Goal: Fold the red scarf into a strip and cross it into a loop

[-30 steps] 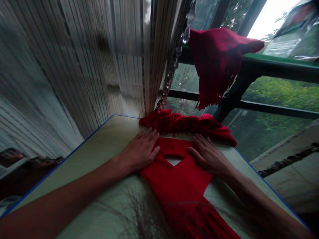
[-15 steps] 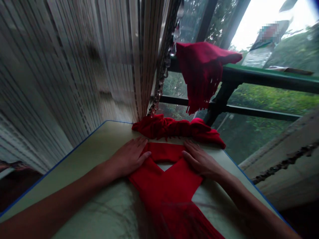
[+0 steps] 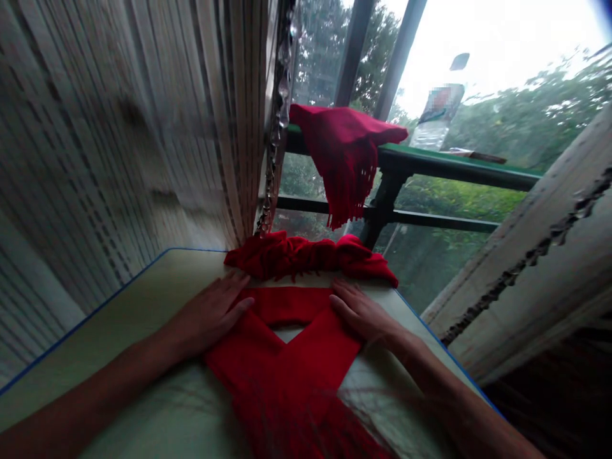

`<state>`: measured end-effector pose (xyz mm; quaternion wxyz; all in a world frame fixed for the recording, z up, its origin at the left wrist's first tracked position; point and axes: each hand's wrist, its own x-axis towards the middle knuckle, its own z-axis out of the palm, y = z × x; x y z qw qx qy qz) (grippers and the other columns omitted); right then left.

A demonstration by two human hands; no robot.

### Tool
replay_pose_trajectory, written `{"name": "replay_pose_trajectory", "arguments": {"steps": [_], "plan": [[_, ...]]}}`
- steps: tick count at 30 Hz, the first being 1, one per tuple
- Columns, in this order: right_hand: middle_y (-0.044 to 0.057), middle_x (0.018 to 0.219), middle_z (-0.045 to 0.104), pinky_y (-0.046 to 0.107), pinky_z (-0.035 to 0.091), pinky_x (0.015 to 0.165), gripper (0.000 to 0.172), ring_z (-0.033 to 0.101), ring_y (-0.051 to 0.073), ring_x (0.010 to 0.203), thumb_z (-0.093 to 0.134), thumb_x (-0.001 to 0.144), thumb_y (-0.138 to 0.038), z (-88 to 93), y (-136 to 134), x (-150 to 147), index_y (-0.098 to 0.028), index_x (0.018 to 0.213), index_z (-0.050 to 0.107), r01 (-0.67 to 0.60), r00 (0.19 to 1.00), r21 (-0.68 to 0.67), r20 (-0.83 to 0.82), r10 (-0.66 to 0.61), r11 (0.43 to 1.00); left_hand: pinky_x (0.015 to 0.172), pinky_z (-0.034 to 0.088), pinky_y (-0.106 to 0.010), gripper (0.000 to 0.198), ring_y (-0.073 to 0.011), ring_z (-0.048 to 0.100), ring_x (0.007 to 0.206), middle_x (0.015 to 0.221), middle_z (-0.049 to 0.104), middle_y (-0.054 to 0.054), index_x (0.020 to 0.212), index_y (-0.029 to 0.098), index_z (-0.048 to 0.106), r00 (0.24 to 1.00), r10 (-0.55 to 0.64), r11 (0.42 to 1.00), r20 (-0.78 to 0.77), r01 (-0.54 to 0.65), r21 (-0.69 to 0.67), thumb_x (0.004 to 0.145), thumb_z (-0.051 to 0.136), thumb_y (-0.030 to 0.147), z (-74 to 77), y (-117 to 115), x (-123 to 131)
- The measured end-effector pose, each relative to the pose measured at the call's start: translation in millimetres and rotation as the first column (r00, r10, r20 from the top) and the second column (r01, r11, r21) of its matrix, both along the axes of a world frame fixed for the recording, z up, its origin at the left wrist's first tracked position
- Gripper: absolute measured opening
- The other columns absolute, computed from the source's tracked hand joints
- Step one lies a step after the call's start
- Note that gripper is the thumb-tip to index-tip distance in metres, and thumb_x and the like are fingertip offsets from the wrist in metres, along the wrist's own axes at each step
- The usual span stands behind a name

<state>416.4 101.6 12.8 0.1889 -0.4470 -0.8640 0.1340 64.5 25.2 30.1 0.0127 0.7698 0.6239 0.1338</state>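
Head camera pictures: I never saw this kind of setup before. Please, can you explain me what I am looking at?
There is no machine here. One camera, worn on a person's head, looks down at their own two bare hands. The left hand and right hand hold nothing; they lie flat at the edges of a red fringed scarf crossed on a pale table. Bunched red cloth lies behind it, and another red scarf hangs over a green railing by the window.

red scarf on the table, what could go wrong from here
The bunched red scarf lies right at the table's far edge and might slide off. The crossed red scarf could shift out of shape under the left hand and right hand. The scarf on the green rail hangs loosely and might drop.
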Motion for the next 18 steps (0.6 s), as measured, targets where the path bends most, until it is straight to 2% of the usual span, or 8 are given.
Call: {"name": "replay_pose_trajectory", "arguments": {"steps": [3,9,13,18], "plan": [[0.019,0.165,0.033,0.054,0.011,0.128,0.074,0.023,0.030,0.156,0.030,0.105,-0.063,2.4,-0.9,0.5,-0.011,0.154,0.044,-0.001,1.000,0.020,0.015,0.001,1.000,0.129,0.019,-0.049,0.075,-0.0272,0.028,0.156,0.166,0.034,-0.012,0.157,0.009,0.039,0.999,-0.016,0.999,0.030,0.015,0.045,0.102,0.023,0.058,0.9,0.1,-1.1],[0.020,0.156,0.048,0.052,0.025,0.124,0.069,0.042,0.032,0.148,0.029,0.105,-0.061,4.4,-3.7,0.9,-0.012,0.147,0.054,0.007,0.999,-0.019,0.054,-0.005,1.000,0.127,0.026,-0.048,0.073,-0.0281,0.040,0.149,0.159,0.047,-0.013,0.152,0.012,0.049,0.995,-0.021,1.000,0.101,0.020,0.007,0.102,0.024,0.059,-2.3,3.3,-4.3],[0.018,0.152,0.054,0.048,0.031,0.122,0.065,0.049,0.033,0.143,0.031,0.104,-0.061,7.8,-6.2,-0.4,-0.015,0.140,0.060,0.011,0.998,-0.024,0.060,-0.009,1.000,0.125,0.031,-0.046,0.073,-0.0282,0.046,0.146,0.155,0.052,-0.013,0.148,0.012,0.053,0.993,-0.043,0.999,0.109,0.045,-0.019,0.102,0.025,0.060,-5.2,6.0,-8.1],[0.019,0.150,0.056,0.046,0.036,0.119,0.063,0.051,0.034,0.140,0.034,0.103,-0.059,13.6,-9.8,-0.8,-0.014,0.138,0.061,0.010,0.999,-0.015,0.049,-0.009,1.000,0.123,0.035,-0.045,0.066,-0.0285,0.053,0.140,0.149,0.058,-0.013,0.145,0.013,0.057,0.991,-0.070,0.997,0.116,0.068,0.020,0.102,0.030,0.056,-5.3,6.6,-7.7]]}}
